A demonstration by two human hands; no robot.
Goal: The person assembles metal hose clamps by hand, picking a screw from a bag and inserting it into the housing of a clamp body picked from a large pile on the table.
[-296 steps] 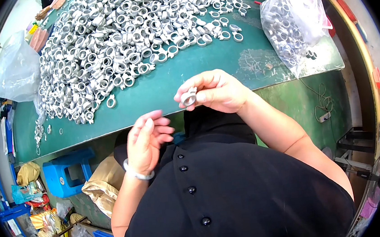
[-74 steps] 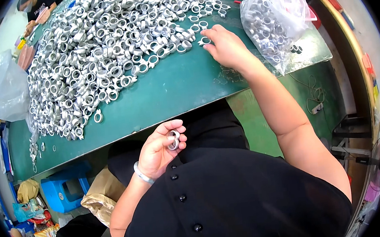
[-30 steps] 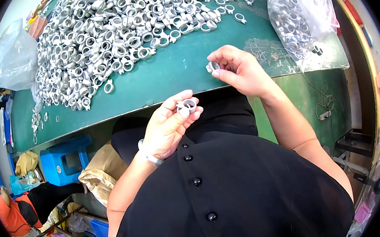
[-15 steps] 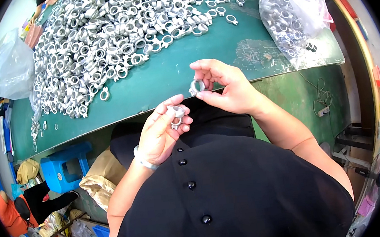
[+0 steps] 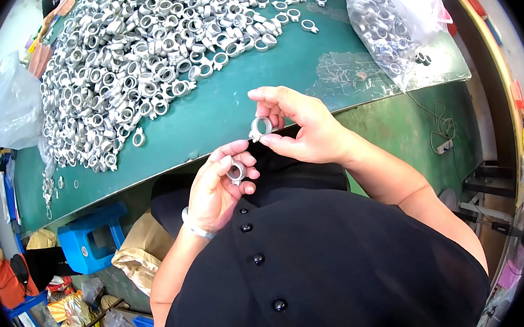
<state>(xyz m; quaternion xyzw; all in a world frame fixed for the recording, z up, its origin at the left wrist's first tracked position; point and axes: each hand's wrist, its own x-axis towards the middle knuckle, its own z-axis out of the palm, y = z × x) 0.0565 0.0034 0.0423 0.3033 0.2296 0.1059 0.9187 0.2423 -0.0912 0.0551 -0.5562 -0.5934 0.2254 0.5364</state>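
Observation:
Between the thumb and fingers of my left hand [image 5: 217, 189] is a grey metal ring clamp [image 5: 236, 172], its round opening turned up toward me. My right hand [image 5: 302, 125] pinches a second grey metal ring clamp [image 5: 261, 127] by its edge, with the small lug end pointing down and left. The two hands are close together but apart, just off the front edge of the green table [image 5: 220, 108]. A large heap of similar ring clamps [image 5: 135, 68] covers the table's far left and middle. One loose ring clamp [image 5: 139, 137] lies near the heap's front.
A clear plastic bag of ring clamps [image 5: 390, 27] stands at the table's right end. Another clear bag [image 5: 8, 108] hangs at the left. Below the table are a blue plastic stool [image 5: 94, 240] and a tan sack [image 5: 142, 249]. A person in orange [image 5: 10, 279] is at the lower left.
Both hands have shifted slightly left. The clamp in my left hand has turned so its opening shows more fully, and the right hand's clamp has come nearer the left fingers.

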